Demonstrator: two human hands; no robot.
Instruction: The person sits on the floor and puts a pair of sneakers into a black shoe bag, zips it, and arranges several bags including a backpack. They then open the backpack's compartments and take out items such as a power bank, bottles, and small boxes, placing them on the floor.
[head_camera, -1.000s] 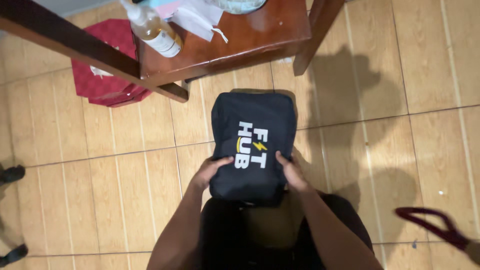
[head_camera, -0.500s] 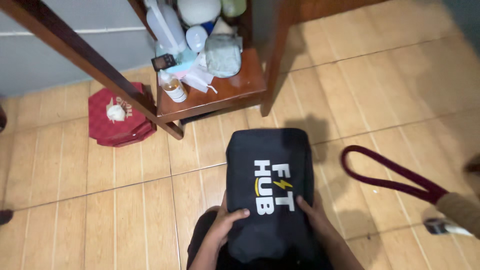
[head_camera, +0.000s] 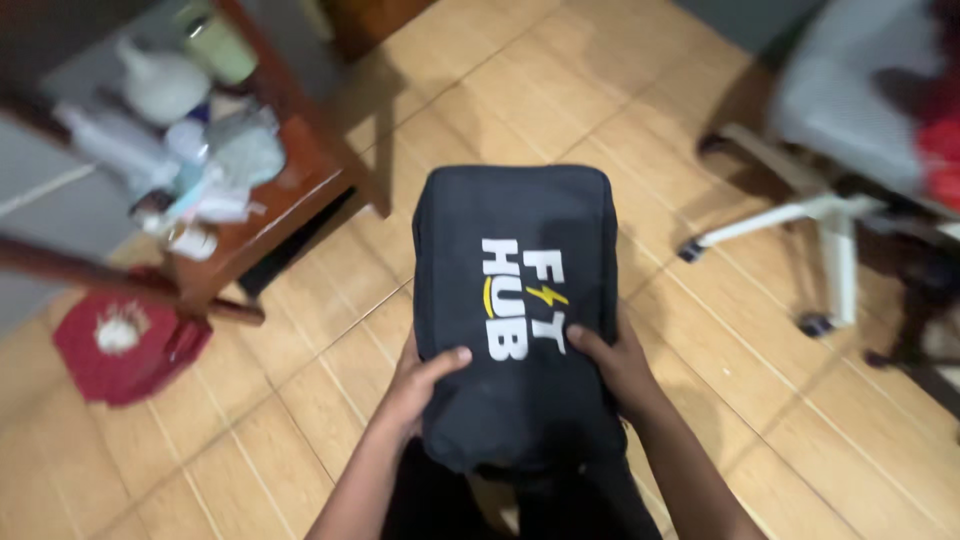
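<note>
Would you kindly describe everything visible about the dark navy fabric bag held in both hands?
The dark navy fabric bag is a soft, boxy rectangular pack with rounded corners, bearing white and yellow printed lettering with a small lightning mark. It looks closed and filled out. It is held lengthwise away from the person, above the tan tiled floor. The left hand grips its near left edge, thumb on top; the right hand grips the near right edge.
</note>
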